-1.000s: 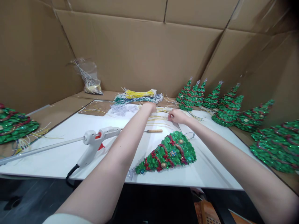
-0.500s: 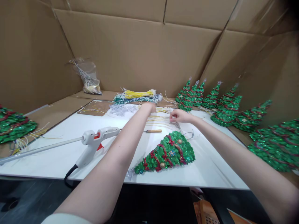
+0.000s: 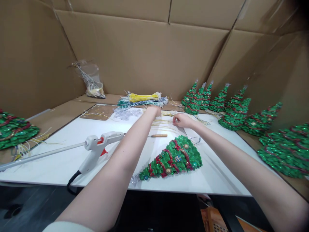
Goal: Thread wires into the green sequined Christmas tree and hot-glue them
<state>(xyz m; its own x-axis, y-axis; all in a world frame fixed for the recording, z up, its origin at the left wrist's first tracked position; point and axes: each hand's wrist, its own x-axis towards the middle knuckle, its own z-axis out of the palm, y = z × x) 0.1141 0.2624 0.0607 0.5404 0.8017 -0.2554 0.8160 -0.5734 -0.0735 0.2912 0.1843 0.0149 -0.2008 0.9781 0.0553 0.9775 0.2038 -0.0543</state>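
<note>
The right hand is now a tiny bit further left than it was half a second ago. The left hand stays in its spot, near the middle of the frame. The Christmas tree stays put too. So only a small thing is new, and I think the work with the wires is still going on, with no big step done.

The right thumb and finger are bent and close together, so the gap is narrow. I cannot tell if a thin wire is in there. The left fingers are hidden, so I cannot tell what they do.

The yellow wires lie on the white worktop just right of the frame's middle, in loose rows that run sideways. They are thin and pale, with gaps between them. Just below them is a wooden-handled tool. The tree lies on its side in the lower middle, green and shiny, with red swirls and gold balls, its tip pointing to the lower left
</note>
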